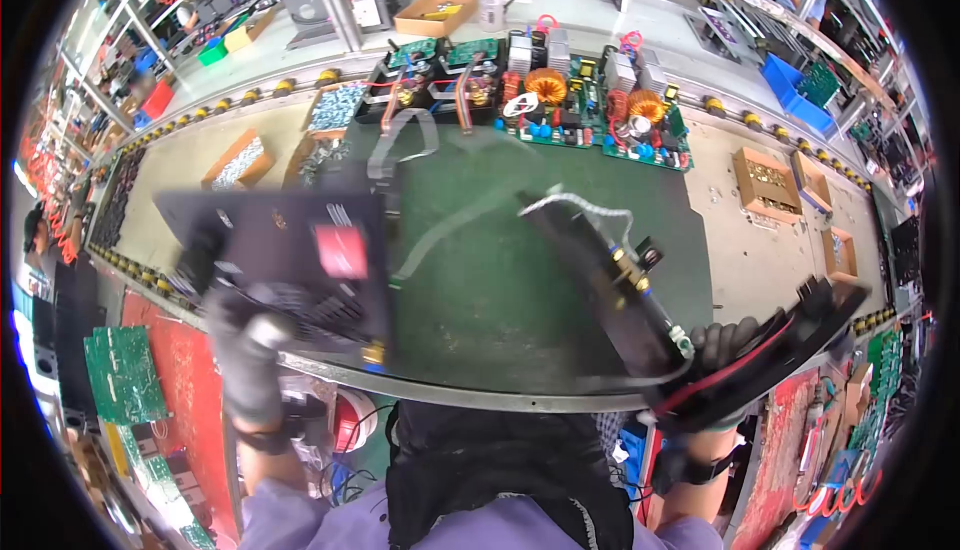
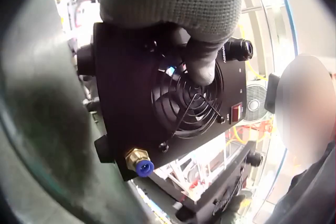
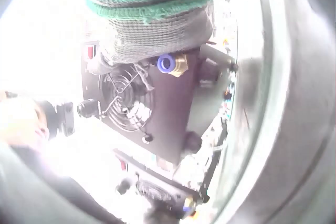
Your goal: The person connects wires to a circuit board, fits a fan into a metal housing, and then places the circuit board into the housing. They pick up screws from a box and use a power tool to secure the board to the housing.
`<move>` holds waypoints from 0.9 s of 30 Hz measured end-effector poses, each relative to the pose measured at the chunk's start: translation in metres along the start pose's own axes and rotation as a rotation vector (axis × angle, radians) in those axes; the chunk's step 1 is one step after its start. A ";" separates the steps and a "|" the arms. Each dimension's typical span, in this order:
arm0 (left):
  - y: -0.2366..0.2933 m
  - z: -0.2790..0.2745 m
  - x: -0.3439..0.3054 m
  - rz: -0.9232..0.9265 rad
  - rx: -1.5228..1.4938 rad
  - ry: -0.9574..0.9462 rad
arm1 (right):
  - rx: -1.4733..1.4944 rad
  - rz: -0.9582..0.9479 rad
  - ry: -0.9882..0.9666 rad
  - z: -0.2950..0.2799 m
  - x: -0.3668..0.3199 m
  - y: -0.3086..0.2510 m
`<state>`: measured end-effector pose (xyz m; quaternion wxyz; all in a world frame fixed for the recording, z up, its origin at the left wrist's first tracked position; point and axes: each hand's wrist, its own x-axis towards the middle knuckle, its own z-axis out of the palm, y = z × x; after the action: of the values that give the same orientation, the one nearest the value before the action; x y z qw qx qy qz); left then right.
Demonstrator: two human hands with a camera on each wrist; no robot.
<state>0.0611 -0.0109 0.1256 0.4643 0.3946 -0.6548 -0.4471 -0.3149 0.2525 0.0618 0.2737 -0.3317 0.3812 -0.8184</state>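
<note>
My gloved left hand (image 1: pixel 250 350) grips a black metal housing (image 1: pixel 300 225), blurred in the head view. In the left wrist view a thumb lies over its round fan grille (image 2: pixel 181 111). A brass fitting with a blue collar (image 2: pixel 138 162), a red switch (image 2: pixel 237 113) and a black cable gland (image 2: pixel 241 49) sit on that face. At the right, my gloved right hand (image 1: pixel 725 343) holds a similar black housing (image 1: pixel 592 270), tilted, with a white braided lead (image 1: pixel 600 210) along it. Its fan grille (image 3: pixel 123 100) and blue-collared fitting (image 3: pixel 172 64) show in the right wrist view.
Populated green circuit boards (image 1: pixel 645 135) with copper coils and heatsinks stand at the back of the green mat (image 1: pixel 480 290). Two black trays (image 1: pixel 475 80) holding boards are beside them. Cardboard boxes of small parts (image 1: pixel 768 185) flank the mat. A metal edge (image 1: pixel 480 397) runs along the front.
</note>
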 end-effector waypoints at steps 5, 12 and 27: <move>0.057 0.031 0.065 0.144 0.441 -0.075 | 0.014 0.267 0.233 -0.019 0.037 -0.015; 0.018 0.088 0.131 0.002 1.111 -0.181 | -0.421 0.462 0.269 -0.118 0.104 0.000; 0.028 0.215 0.116 0.471 0.332 -0.781 | -1.355 0.169 -0.172 -0.024 0.141 -0.082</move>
<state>-0.1787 -0.0635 0.1456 0.2034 0.1070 -0.9141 -0.3341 -0.4380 0.2102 0.1635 0.0980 -0.4625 0.8103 -0.3463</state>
